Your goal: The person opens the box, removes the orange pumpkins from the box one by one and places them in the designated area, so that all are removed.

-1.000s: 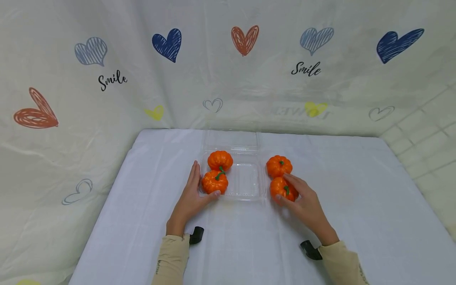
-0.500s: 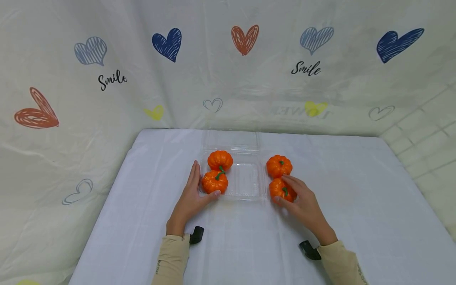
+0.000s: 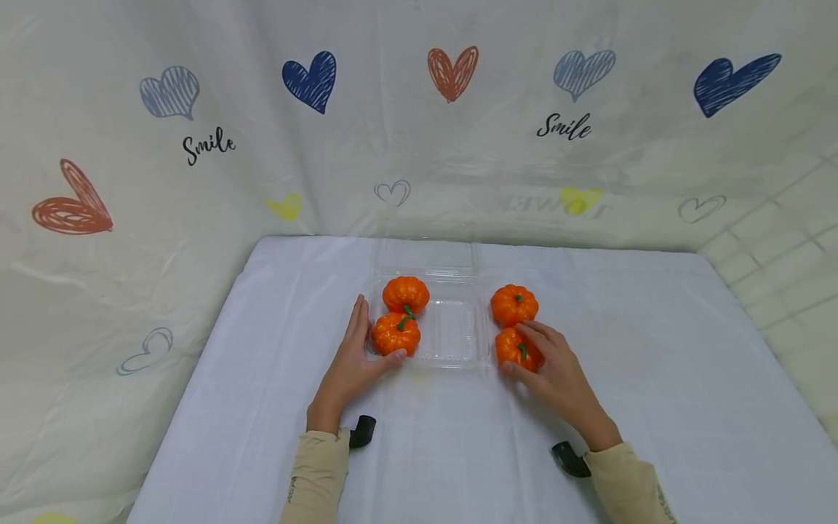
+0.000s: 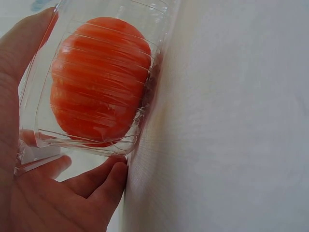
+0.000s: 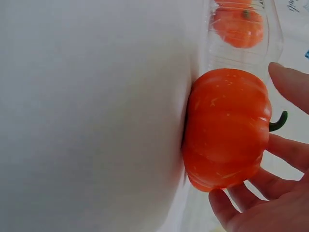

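Note:
A hinged clear plastic container (image 3: pixel 452 362) lies with its lid back on the white cloth, two small orange pumpkins (image 3: pixel 396 333) in its left half. My left hand (image 3: pixel 353 371) grips its front left corner, thumb on the near rim and fingers along the left wall; the left wrist view shows a pumpkin (image 4: pixel 101 82) through the plastic. To the right of the container, my right hand (image 3: pixel 559 371) has its thumb and fingers round the nearer loose pumpkin (image 5: pixel 227 128), which rests on the cloth with its green stem upward. Another pumpkin (image 3: pixel 513 306) sits right behind it.
The raised transparent lid (image 3: pixel 425 256) reaches toward the back edge of the table. Behind stands a pale curtain (image 3: pixel 366 145) printed with hearts and words. A black wrist camera mount (image 3: pixel 362 432) sticks out from each sleeve.
The nearer loose pumpkin has shifted slightly left and turned a little under my right hand. My left hand and the container stay where they were.

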`<state>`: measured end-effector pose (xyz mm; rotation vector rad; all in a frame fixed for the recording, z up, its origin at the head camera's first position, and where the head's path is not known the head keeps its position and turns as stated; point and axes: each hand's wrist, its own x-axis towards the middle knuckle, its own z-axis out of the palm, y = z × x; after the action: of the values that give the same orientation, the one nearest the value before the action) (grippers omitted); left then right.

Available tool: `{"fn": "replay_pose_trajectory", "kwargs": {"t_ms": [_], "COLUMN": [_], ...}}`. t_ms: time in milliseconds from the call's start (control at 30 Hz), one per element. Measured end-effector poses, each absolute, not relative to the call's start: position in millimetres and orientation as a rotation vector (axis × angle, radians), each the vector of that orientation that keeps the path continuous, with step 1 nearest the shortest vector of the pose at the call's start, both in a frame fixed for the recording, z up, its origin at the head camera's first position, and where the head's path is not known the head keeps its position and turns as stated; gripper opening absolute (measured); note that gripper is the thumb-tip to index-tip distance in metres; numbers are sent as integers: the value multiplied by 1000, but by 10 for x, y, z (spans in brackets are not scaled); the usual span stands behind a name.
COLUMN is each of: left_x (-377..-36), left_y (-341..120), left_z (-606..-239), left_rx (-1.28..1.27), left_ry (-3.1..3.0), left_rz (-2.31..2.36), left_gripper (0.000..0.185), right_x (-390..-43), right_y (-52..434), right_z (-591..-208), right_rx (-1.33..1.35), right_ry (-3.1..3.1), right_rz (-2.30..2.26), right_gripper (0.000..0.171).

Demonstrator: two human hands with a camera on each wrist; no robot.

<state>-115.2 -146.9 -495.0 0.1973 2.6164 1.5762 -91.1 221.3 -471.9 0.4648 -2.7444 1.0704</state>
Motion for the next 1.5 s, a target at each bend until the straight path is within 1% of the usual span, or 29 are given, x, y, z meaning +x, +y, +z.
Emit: {"fn": "replay_pose_trajectory", "kwargs": {"t_ms": [167,367,767,1200,1500], "left_x": [-1149,-1145,-1150,-1146,-1152], "left_y": [-1467,-1477,-1487,-1489,-1477], "left_z": [-4946,-4957,-4948,-4939,-4942], "left_rx": [195,202,211,237,216], "left_ry": [2612,2618,2620,2627,2622], "left_rz": [1585,1592,1576,1586,1583], "left_gripper": [124,124,124,124,124], "right_x": [-915,-968,-1173,-1353,-1495], "right_y": [2210,2159,1857,1495,1273], "right_z": [-4624,-4497,-4247,-3994,-3908], "right_rx": [458,436,420,571,652], "right_ry": [-2730,-2748,-2704,-2668,-2660], "right_rz": [1156,1266,1445,1478,1487], "right_gripper": [67,74,77,75,73]}}
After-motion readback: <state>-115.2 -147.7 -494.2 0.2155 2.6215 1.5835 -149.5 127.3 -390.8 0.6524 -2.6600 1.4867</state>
